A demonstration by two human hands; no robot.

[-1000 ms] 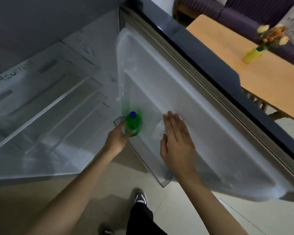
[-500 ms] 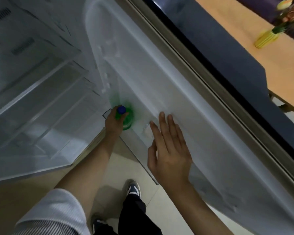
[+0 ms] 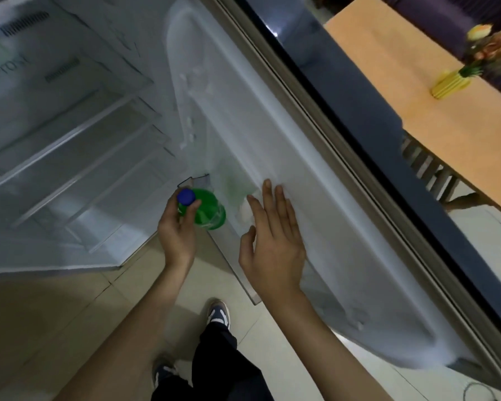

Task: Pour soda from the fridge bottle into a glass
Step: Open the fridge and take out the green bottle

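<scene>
A green soda bottle (image 3: 209, 211) with a blue cap (image 3: 185, 196) stands at the near-left end of the clear shelf (image 3: 232, 256) low on the open fridge door (image 3: 315, 198). My left hand (image 3: 177, 230) has its fingers wrapped round the bottle's neck just under the cap. To the right, my right hand (image 3: 272, 238) lies flat with fingers spread against the door's white inner panel. No glass is in view.
The fridge interior (image 3: 70, 140) with bare white shelves fills the left. A wooden table (image 3: 446, 117) with a yellow vase of flowers (image 3: 451, 82) stands beyond the door, a chair under it. My legs and shoes (image 3: 219, 314) are on the tiled floor below.
My left hand went from reaching beside the bottle to closing round its neck; the bottle now sits slightly higher and nearer the shelf's edge. My right hand stays flat on the door.
</scene>
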